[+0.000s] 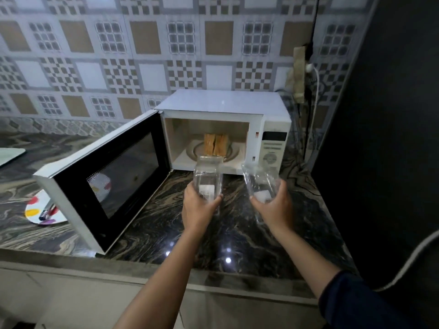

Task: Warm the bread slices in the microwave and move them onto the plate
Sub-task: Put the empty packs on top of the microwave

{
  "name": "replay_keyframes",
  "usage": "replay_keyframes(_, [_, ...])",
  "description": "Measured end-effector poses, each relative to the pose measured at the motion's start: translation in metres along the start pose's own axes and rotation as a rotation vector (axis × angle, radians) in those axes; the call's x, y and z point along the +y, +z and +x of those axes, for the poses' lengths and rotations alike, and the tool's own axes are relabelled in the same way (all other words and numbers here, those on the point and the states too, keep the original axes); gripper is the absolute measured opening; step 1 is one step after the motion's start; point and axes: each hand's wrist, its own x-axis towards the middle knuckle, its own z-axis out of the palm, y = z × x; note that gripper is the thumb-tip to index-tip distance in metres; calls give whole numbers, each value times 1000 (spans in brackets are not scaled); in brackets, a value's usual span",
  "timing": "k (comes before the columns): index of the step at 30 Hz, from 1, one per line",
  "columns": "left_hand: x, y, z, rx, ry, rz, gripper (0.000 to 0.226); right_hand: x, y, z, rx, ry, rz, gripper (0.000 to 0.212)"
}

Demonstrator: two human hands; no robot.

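Standing in the open microwave (pixel 223 103), the bread slices (pixel 216 144), warmed or not, have yet to reach the plate (pixel 35 212); left hand (pixel 198 207) and right hand (pixel 273 207) each grip a clear plastic container (pixel 207 176).

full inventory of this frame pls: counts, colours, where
microwave: 1, white, back of counter
microwave door: 1, black window, open to the left
bread slices: count unclear, brown, upright on the turntable inside
plate: 1, white with coloured spots, counter, partly behind door
left clear container: 1, transparent, before the microwave
right clear container: 1, transparent, before the microwave
counter: 1, dark marbled, under everything
wall tiles: many, grey-tan pattern, behind
cables: several, white and black, right of microwave
left hand: 1, grips left clear container
right hand: 1, grips right clear container
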Motion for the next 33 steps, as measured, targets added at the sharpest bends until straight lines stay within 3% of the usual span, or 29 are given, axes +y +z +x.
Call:
replay_keyframes(14, [115, -34, 142, 102, 205, -93, 82, -119, -11, 144, 139, -224, 72, 78])
replay_keyframes(20, [149, -25, 231, 35, 181, -75, 87, -157, 13, 222, 85, -130, -38, 71])
replay_keyframes(24, [157, -14, 280, -46, 96, 27, 94, -166, 42, 264, -32, -28, -126, 78])
replay_keyframes(33, [139, 18, 347, -169, 0, 189, 83, -151, 98, 304, -132, 100, -288, 91])
